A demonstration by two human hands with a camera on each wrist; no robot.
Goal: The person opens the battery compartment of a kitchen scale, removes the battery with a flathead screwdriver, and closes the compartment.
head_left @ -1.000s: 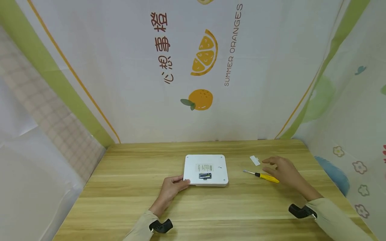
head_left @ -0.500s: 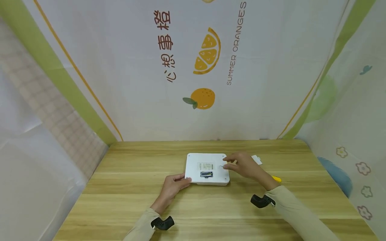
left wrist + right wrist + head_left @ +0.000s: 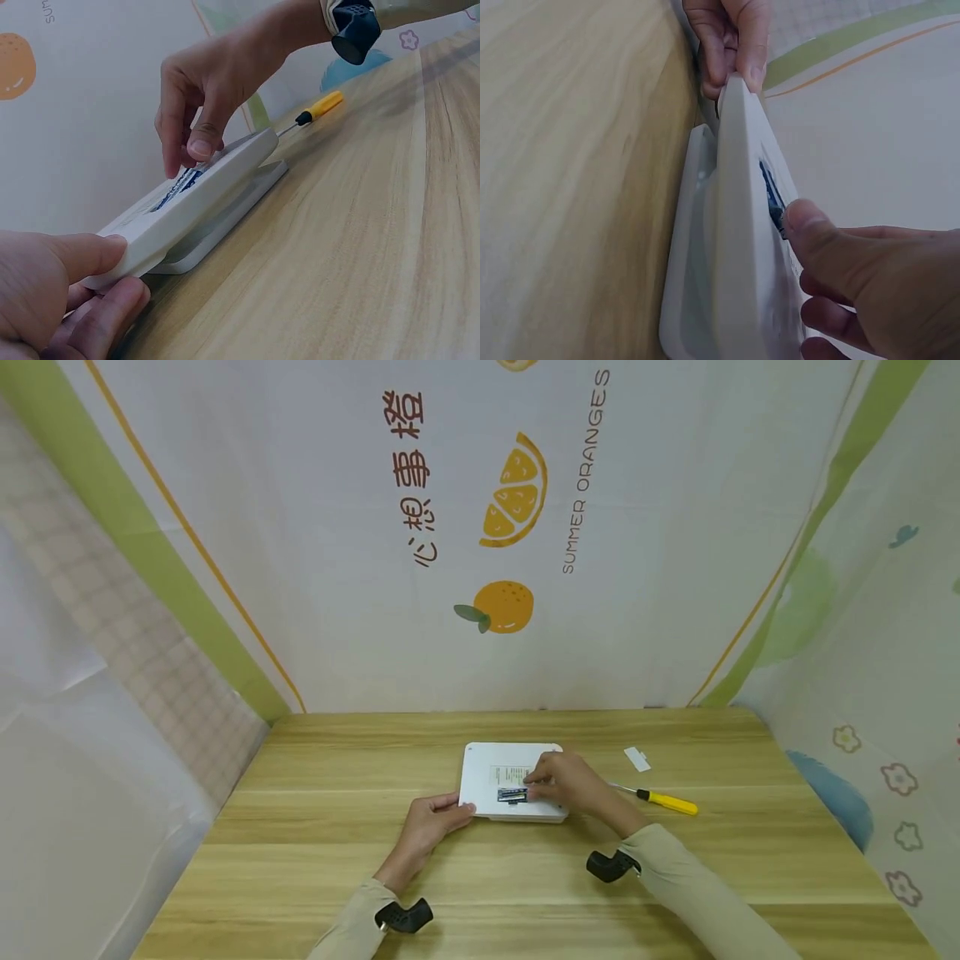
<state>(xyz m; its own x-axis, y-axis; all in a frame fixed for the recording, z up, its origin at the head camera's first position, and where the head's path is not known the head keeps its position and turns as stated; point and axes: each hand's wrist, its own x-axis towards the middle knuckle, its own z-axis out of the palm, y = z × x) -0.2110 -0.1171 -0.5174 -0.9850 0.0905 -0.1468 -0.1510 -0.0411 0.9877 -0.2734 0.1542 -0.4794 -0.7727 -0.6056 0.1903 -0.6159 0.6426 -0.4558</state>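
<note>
A white kitchen scale (image 3: 477, 766) lies bottom up, its label and small corner feet facing upward. My left hand (image 3: 424, 828) grips its near left corner, thumb on top and fingers beneath. In the left wrist view, the scale's body (image 3: 217, 180) is tilted over its flat platform (image 3: 225, 232). Batteries (image 3: 512, 795) sit in the uncovered compartment. My right hand (image 3: 567, 781) reaches over the scale from the right, thumb and fingers pinching the end of a battery (image 3: 773, 196). The curled fingers partly hide the compartment's right end and the label.
Right of the scale, a white battery cover (image 3: 637, 759) lies on the wooden table (image 3: 337, 860). Closer to me is a screwdriver (image 3: 671, 802) with a yellow handle, its tip pointing left toward the scale. A printed cloth (image 3: 600, 635) hangs behind the table.
My right hand has come left from beside the cover and screwdriver, across the scale's right edge, to the batteries. My left hand keeps its grip on the corner.
</note>
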